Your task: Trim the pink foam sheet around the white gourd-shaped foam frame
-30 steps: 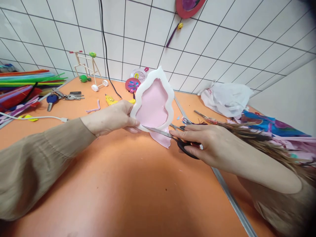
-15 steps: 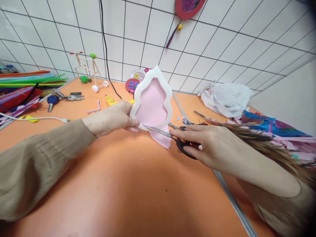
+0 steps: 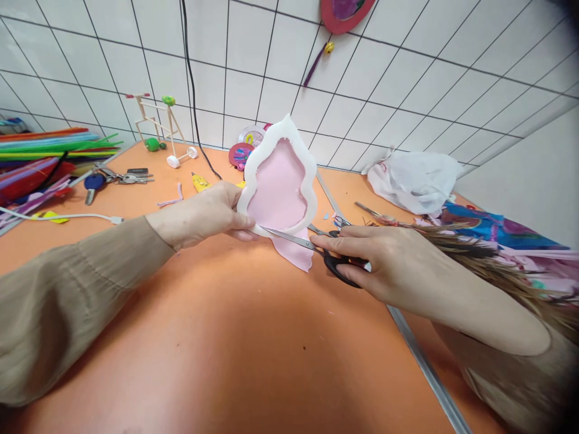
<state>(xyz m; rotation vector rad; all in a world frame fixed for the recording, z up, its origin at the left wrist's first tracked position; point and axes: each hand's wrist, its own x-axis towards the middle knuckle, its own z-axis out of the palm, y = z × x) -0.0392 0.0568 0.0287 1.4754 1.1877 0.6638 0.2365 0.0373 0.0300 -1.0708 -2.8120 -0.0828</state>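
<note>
Counter (image 3: 217, 361), orange, its near edge out of view. Right grip (image 3: 389, 259): closed on the black handles of scissors (image 3: 294, 239), whose one plain blade lies along the bottom rim of the frame (image 3: 310, 196); whether a second blade passes behind cannot be told. A pink flap (image 3: 295, 256) hangs below that rim. Left grip (image 3: 203, 214): pinches the frame's lower left corner, thumb in front. The frame, white and wavy with pink sheet (image 3: 278, 187) inside, is held nearly upright over the middle of the counter.

Likely faults: the blade tip points towards the left thumb and could nick it if the scissors slid; a blade angled upward could bite the white rim; a slack flap could fold between the blades and leave a ragged edge; with one corner pinched, the frame could swing under pressure.

Beyond, towards the counter's left edge: cable (image 3: 81, 217) and keys (image 3: 94, 181). Right side: dried stalks (image 3: 465, 246). Left of the frame: yellow tool (image 3: 199, 182), partly hidden. Far right corner: bag (image 3: 414, 181). Near the far edge: stick model (image 3: 174, 129), before the tiled wall (image 3: 253, 48).
</note>
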